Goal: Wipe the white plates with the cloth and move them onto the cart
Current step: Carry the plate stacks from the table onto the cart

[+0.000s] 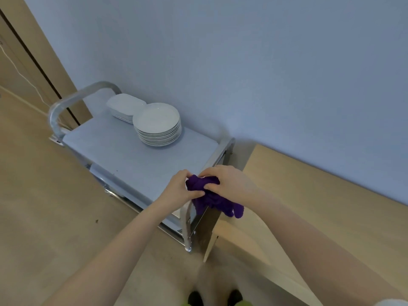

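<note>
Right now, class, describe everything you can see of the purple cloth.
The purple cloth is a soft, fuzzy-looking fabric, bunched up rather than spread flat. The left hand and right hand both grip it, fingers curled into its folds. A loose end hangs down toward the right. It is held above the near end of the metal cart, close to the end rail, well apart from the plates.

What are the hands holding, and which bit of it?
Both hold the purple cloth. The left hand pinches its bunched left side, the right hand grips the bunched top; the loose end hangs below.
</note>
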`<action>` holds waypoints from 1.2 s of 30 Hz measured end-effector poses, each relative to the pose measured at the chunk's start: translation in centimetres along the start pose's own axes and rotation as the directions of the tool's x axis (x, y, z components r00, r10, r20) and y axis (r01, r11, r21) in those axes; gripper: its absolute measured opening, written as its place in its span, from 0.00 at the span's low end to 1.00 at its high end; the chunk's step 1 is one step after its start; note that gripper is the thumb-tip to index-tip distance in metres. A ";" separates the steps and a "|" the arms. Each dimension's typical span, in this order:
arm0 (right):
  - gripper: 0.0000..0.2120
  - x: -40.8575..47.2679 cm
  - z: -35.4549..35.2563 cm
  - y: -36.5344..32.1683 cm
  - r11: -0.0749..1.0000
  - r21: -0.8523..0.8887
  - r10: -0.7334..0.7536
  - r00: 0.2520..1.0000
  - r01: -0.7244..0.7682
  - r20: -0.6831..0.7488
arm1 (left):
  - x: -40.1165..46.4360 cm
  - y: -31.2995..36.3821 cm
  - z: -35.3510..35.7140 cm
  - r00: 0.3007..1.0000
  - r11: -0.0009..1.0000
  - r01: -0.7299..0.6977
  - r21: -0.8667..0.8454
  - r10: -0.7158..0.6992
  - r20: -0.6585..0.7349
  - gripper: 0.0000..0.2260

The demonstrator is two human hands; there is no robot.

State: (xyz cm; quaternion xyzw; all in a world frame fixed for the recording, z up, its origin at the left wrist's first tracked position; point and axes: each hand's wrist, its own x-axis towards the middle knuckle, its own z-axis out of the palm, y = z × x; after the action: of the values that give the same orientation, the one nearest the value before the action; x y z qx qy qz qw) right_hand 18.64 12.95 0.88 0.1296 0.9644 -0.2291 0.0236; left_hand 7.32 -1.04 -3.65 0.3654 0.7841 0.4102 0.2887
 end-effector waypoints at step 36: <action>0.16 9.1 6.0 4.9 0.973 -0.002 0.227 0.954 -0.232 -0.197 | 8.2 -0.3 3.1 0.980 0.829 0.197 0.523 -0.148 -0.133 0.14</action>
State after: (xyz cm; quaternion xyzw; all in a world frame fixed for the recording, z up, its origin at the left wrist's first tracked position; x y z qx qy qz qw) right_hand 11.04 16.71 -7.54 0.2625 0.9432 -0.1989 -0.0433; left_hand 4.90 6.81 -6.68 0.3408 0.9087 0.1636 0.1773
